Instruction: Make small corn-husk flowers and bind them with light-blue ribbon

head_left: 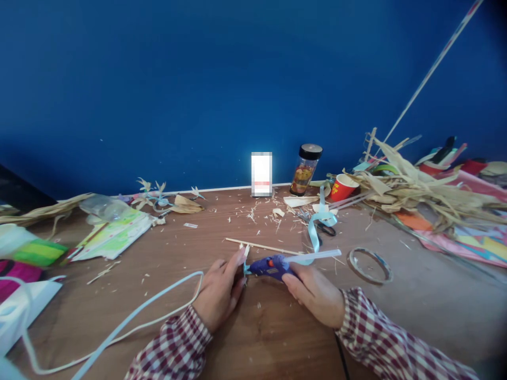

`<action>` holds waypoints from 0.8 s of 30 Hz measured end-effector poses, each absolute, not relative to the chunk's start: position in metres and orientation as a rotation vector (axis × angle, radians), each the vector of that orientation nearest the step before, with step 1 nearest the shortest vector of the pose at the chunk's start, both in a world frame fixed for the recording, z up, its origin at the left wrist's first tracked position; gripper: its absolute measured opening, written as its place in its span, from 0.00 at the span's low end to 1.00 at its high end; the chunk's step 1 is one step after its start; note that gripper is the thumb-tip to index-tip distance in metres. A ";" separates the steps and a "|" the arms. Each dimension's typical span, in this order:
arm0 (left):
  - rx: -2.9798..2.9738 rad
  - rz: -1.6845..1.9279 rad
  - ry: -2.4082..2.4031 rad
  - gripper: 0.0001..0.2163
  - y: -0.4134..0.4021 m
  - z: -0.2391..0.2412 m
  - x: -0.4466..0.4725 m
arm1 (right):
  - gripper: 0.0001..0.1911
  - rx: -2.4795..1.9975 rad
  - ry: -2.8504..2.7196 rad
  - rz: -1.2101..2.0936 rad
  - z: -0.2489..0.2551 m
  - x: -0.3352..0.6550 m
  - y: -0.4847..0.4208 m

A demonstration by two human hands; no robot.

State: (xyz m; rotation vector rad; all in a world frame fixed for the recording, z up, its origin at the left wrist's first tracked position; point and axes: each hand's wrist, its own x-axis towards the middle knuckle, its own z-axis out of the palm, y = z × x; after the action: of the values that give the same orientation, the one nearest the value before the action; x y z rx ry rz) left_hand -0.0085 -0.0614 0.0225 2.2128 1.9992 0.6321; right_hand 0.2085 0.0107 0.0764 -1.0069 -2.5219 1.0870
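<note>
My right hand is wrapped round the handle of a purple hot glue gun. A clear glue stick sticks out of its rear to the right. The gun's light blue nozzle points left, right at the fingers of my left hand. Those fingers are closed on a small pale strip, whose lower part they hide; I cannot tell whether the nozzle touches it. Just beyond both hands lies a thin wooden stick on the table.
A light blue ribbon lies over black-handled scissors. A tape roll is at right. Behind stand a jar and red paper cup. Dried husks pile at right; a white cable crosses the left.
</note>
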 end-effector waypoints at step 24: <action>2.163 0.624 2.029 0.26 -0.061 0.022 -0.010 | 0.17 -1.217 -2.340 0.658 0.064 0.243 0.007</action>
State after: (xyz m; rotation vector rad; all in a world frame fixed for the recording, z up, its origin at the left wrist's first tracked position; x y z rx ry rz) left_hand -0.0096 -0.0614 0.0216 2.1632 2.0290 0.6237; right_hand 0.2426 0.0071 0.0639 -1.2174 -2.3404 0.6578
